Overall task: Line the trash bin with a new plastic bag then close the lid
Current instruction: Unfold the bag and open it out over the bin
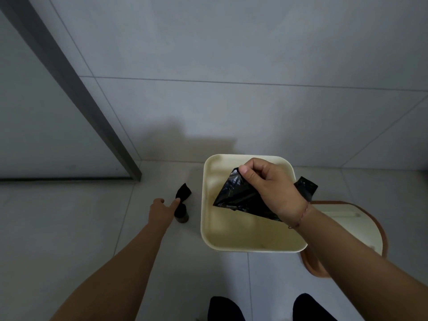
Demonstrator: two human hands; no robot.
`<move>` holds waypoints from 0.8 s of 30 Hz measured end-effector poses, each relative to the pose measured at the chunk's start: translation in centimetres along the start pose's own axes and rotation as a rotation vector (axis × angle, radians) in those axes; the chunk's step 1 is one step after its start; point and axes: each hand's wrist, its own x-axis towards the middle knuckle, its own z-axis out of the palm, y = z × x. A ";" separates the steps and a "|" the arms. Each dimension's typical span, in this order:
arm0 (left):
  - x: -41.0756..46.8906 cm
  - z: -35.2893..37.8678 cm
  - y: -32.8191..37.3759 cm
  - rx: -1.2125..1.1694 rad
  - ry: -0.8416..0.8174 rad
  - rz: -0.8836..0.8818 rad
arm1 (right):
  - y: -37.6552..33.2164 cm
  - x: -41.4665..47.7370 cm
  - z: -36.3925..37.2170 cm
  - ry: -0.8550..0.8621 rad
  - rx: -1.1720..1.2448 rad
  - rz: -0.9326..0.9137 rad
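Observation:
A cream, square trash bin (208, 228) stands open on the tiled floor, empty inside. Its lid (361, 230), cream with a brown rim, lies on the floor to the bin's right. My right hand (271, 188) is over the bin's mouth, pinching a folded black plastic bag (236, 195) that hangs above the opening. My left hand (162, 210) reaches down to the floor left of the bin, fingers apart, fingertips at a roll of black bags (181, 205) with a loose end sticking up.
A tiled wall rises right behind the bin. A grey door frame (129, 163) and glass panel stand at the left. My two dark-socked feet (225, 309) are at the bottom edge, just in front of the bin.

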 end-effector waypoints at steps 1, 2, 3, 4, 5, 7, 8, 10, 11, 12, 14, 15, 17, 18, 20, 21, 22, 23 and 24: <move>0.0 -0.1 -0.1 -0.009 -0.008 -0.011 | 0.0 0.0 0.0 0.001 -0.001 -0.001; 0.0 -0.1 -0.2 -0.018 -0.011 -0.017 | 0.0 0.0 0.0 0.001 -0.003 -0.003; -0.1 -0.1 -0.2 -0.023 -0.010 -0.019 | 0.0 0.0 0.0 0.001 -0.007 -0.005; -0.1 -0.2 -0.3 -0.027 -0.006 -0.019 | -0.1 0.0 0.0 0.000 -0.010 -0.008; -0.3 -0.2 -0.4 -0.029 -0.003 -0.017 | -0.1 0.0 0.0 0.000 -0.014 -0.010; -0.7 -0.4 -0.3 -0.034 0.012 -0.021 | -0.2 -0.1 -0.1 0.004 -0.020 -0.014; -0.9 -0.6 -0.1 -0.040 0.026 -0.021 | -0.2 -0.1 -0.2 0.005 -0.024 -0.014; -1.8 -1.2 1.1 -0.060 0.068 0.015 | -0.5 -0.2 -0.5 0.013 -0.033 -0.016; -2.5 -1.7 2.1 -0.071 0.098 0.066 | -0.9 -0.4 -0.8 0.026 -0.040 -0.019; -3.4 -2.2 3.3 -0.081 0.125 0.141 | -1.4 -0.6 -1.1 0.040 -0.047 -0.022; -5.4 -2.9 6.2 -0.107 0.146 0.300 | -2.5 -0.7 -1.6 0.048 -0.051 -0.017; -6.7 -3.2 7.7 -0.133 0.135 0.365 | -3.2 -0.7 -1.9 0.050 -0.058 -0.025; -9.8 -4.0 10.7 -0.237 0.048 0.430 | -5.1 -0.9 -2.3 0.058 -0.053 -0.054; -11.7 -4.5 12.3 -0.302 -0.027 0.451 | -6.4 -1.3 -2.7 0.067 -0.038 -0.072; -15.0 -4.9 14.6 -0.396 -0.184 0.469 | -8.8 -1.9 -3.2 0.081 -0.013 -0.108; -17.0 -5.2 15.7 -0.434 -0.235 0.479 | -10.5 -2.6 -3.6 0.090 0.001 -0.139; -18.9 -5.4 16.5 -0.471 -0.265 0.492 | -12.0 -3.2 -3.9 0.098 0.012 -0.167; -20.6 -5.3 17.1 -0.496 -0.279 0.507 | -13.0 -3.6 -4.2 0.102 0.030 -0.189; -22.4 -5.5 17.6 -0.507 -0.284 0.530 | -14.4 -4.3 -4.5 0.114 0.049 -0.214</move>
